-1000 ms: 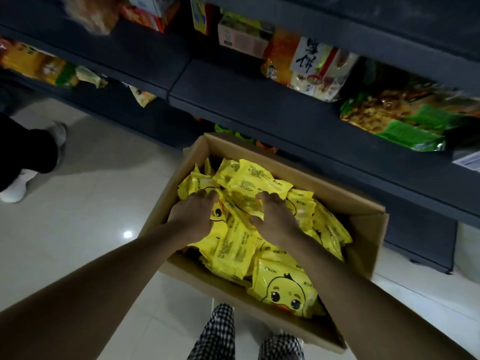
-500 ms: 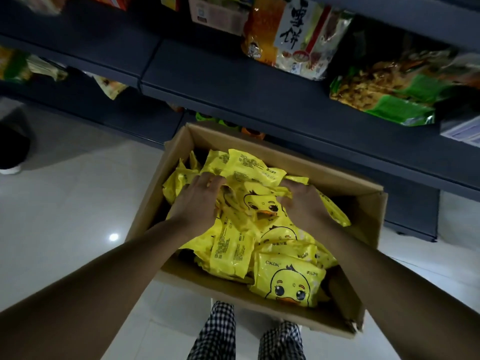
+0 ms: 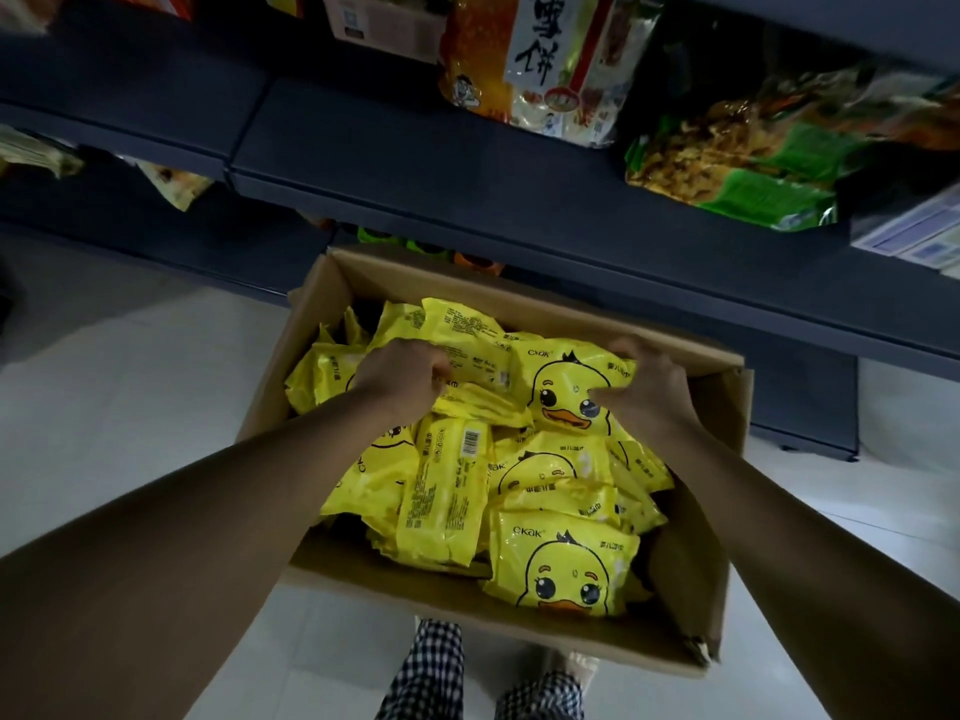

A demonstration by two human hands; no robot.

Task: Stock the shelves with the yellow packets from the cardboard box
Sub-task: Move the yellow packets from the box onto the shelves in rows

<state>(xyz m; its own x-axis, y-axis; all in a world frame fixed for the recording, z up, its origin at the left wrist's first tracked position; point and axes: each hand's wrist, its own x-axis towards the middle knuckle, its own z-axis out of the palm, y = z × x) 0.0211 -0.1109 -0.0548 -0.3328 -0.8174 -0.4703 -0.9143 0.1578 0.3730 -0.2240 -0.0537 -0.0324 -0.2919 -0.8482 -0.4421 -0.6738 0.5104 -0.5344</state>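
Now raised, a duck-face packet [image 3: 566,392] sits in the right hand's [image 3: 649,392] grip; left hand [image 3: 400,376] clutches packets.

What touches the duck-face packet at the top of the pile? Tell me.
Touching: the head view shows the right hand gripping the duck-face packet, thumb on its front.

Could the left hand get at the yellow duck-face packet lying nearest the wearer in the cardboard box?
Probably yes: that yellow duck-face packet lies uncovered on top, and the left hand only needs to draw back.
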